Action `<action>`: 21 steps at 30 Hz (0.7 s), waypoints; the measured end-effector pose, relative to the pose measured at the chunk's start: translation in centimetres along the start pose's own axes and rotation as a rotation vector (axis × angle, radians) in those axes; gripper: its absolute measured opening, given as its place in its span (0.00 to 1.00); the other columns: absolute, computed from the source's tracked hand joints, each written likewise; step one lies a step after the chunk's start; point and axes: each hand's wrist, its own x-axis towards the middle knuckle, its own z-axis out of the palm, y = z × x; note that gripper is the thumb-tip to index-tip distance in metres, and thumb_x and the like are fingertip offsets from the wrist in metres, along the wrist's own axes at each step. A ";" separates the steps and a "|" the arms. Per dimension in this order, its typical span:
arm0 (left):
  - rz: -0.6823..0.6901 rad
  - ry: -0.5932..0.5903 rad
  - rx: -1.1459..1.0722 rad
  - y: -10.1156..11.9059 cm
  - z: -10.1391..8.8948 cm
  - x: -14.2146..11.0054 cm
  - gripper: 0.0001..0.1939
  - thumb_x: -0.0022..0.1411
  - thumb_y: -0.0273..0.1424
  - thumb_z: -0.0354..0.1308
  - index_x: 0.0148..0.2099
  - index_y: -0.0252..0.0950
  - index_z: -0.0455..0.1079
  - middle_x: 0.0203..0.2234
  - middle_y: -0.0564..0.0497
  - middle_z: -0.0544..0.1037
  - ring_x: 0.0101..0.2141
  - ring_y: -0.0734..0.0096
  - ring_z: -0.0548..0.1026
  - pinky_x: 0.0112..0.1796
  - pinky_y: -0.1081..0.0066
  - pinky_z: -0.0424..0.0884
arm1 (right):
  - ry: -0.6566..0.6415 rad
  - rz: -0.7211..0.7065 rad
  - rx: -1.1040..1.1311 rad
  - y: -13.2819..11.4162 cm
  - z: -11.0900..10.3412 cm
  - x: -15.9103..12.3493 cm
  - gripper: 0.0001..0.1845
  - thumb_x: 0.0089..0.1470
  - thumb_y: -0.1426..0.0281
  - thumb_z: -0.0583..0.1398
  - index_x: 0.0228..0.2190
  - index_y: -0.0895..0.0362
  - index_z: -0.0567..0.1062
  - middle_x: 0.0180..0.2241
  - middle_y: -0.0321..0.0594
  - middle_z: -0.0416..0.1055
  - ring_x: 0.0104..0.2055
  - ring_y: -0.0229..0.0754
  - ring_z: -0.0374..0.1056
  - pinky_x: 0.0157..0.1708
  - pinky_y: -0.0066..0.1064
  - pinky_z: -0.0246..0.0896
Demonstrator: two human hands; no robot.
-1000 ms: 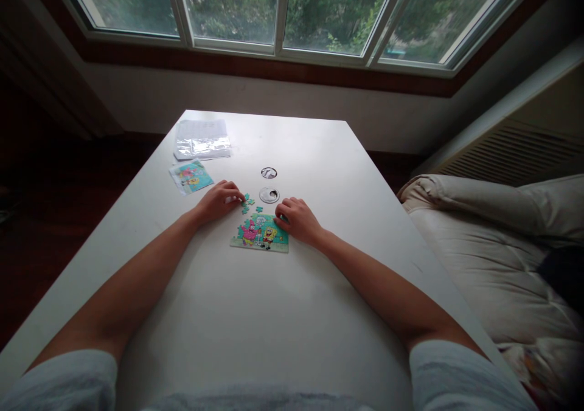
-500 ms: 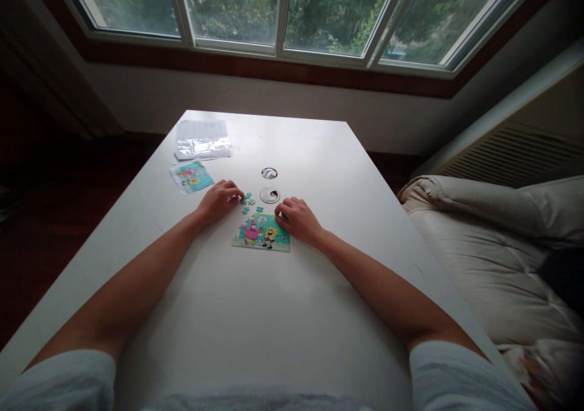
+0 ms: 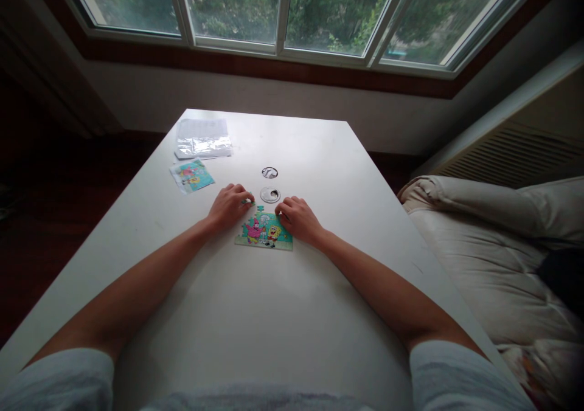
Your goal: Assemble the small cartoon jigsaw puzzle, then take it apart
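Observation:
A small, partly assembled jigsaw puzzle (image 3: 262,233) with pink and yellow cartoon figures on a green-blue ground lies flat on the white table (image 3: 269,314). Curled over its upper right corner, my right hand (image 3: 298,218) is closed, thumb and fingers at the puzzle's edge. My left hand (image 3: 230,205) is closed too, its fingertips pinched together among loose green puzzle pieces just above the puzzle's upper left; the hand hides most of them. One loose puzzle piece (image 3: 260,208) shows between the hands, near the puzzle's top edge.
Beyond the hands are a round silver disc (image 3: 270,195) and a round opening (image 3: 269,172) in the tabletop. A picture card (image 3: 192,175) and a clear plastic bag (image 3: 203,138) lie at the far left. A cream padded seat (image 3: 474,247) stands right of the table.
My left hand has moved right over the loose pieces, covering most of them. The puzzle has shifted slightly right, while my right hand stays at its corner.

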 end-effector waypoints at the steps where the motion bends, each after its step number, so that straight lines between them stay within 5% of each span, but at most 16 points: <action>1: 0.007 -0.001 -0.011 -0.1 0.0 0.0 0.11 0.65 0.30 0.57 0.44 0.44 0.81 0.40 0.47 0.77 0.43 0.58 0.70 0.46 0.58 0.67 | -0.001 0.001 0.002 0.0 0.0 0.0 0.07 0.61 0.75 0.57 0.38 0.55 0.75 0.40 0.44 0.72 0.44 0.47 0.62 0.45 0.37 0.52; 6: 0.021 0.018 -0.046 -0.5 0.0 0.0 0.14 0.65 0.26 0.54 0.43 0.44 0.81 0.40 0.47 0.78 0.42 0.59 0.70 0.46 0.58 0.67 | -0.003 0.002 0.012 0.0 -0.1 0.0 0.07 0.62 0.75 0.57 0.38 0.55 0.75 0.40 0.44 0.72 0.44 0.47 0.62 0.45 0.37 0.52; 13: -0.019 0.029 0.063 0.4 -0.4 -0.2 0.08 0.64 0.35 0.60 0.41 0.41 0.79 0.39 0.45 0.77 0.41 0.55 0.70 0.44 0.56 0.66 | -0.014 0.008 0.010 0.0 -0.1 0.0 0.07 0.61 0.75 0.57 0.39 0.55 0.75 0.40 0.44 0.72 0.45 0.48 0.62 0.45 0.37 0.52; 21: -0.007 0.005 0.020 0.3 -0.2 -0.1 0.12 0.64 0.33 0.59 0.48 0.42 0.79 0.41 0.46 0.78 0.43 0.55 0.70 0.46 0.56 0.66 | -0.020 0.010 0.010 -0.1 -0.3 0.0 0.08 0.62 0.74 0.57 0.39 0.55 0.76 0.40 0.45 0.72 0.44 0.48 0.62 0.45 0.37 0.52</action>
